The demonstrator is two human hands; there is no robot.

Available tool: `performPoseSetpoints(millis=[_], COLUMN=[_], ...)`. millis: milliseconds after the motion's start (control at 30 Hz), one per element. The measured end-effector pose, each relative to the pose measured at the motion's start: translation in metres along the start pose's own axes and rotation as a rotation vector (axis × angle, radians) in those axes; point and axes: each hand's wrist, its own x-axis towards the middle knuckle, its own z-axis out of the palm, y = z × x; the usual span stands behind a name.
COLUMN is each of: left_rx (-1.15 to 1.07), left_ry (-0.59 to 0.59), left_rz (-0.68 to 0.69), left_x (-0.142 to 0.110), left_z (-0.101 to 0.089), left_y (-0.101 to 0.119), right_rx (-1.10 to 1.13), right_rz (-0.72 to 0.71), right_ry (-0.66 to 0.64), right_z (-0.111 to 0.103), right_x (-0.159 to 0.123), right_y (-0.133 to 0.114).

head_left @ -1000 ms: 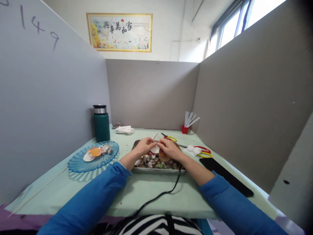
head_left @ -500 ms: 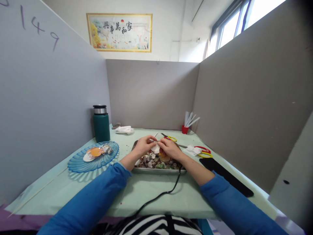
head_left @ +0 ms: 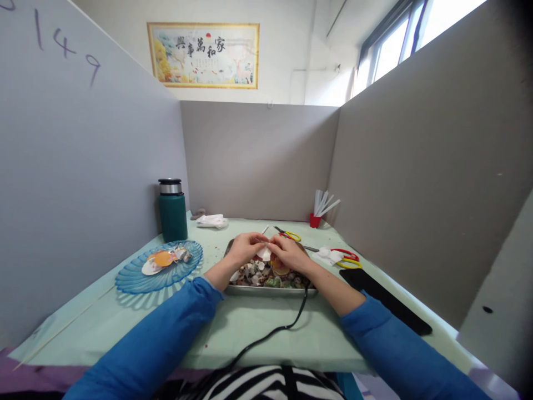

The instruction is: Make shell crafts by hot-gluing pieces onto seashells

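Both hands meet over a metal tray [head_left: 266, 291] filled with small seashells [head_left: 252, 273]. My left hand [head_left: 249, 246] is closed, its fingertips pinched together above the tray's middle. Touching it from the other side, my right hand [head_left: 288, 253] is closed too. Between and just below the fingers shows a white scallop shell [head_left: 265, 254], gripped from both sides; its upper part is hidden by the fingertips. A yellowish shell [head_left: 280, 269] lies in the tray under my right hand. The black cable [head_left: 272, 333] runs over the tray's front right corner toward my lap.
At left, a blue scalloped plate [head_left: 129, 280] bears several shells, with a green bottle [head_left: 172, 214] behind it. Yellow-handled scissors [head_left: 293, 236], crumpled tissue [head_left: 328, 255], red-and-yellow scissors [head_left: 350, 258], a black phone-like slab [head_left: 385, 300] and a red cup [head_left: 315, 221] of white sticks stand or lie rightward.
My fingertips have shifted very slightly, drawing closer together and a touch lower over the white shell. Everything else on the table keeps its place.
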Motion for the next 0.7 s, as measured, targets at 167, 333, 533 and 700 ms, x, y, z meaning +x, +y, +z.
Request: performPoseSetpoints(millis=[167, 333, 533, 700], left_rx=[-0.009, -0.051, -0.095, -0.099], left_ry=[-0.04, -0.087, -0.096, -0.096], left_rz=[-0.002, -0.026, -0.024, -0.021], left_x=[0.0002, -0.0007, -0.0005, -0.0003], left_z=[-0.001, -0.0006, -0.0006, -0.0013], left_y=[-0.0021, -0.0021, -0.0042, -0.0053], right_rx=[0.002, -0.019, -0.006, 0.034], right_rz=[0.0, -0.009, -0.007, 0.008], right_ry=[0.001, -0.005, 0.011, -0.014], right_z=[-0.0009, -0.0011, 0.0005, 0.0012], right_x=[-0.0008, 0.0, 0.0013, 0.0005], right_y=[-0.0035, -0.0035, 0.0004, 0.0019])
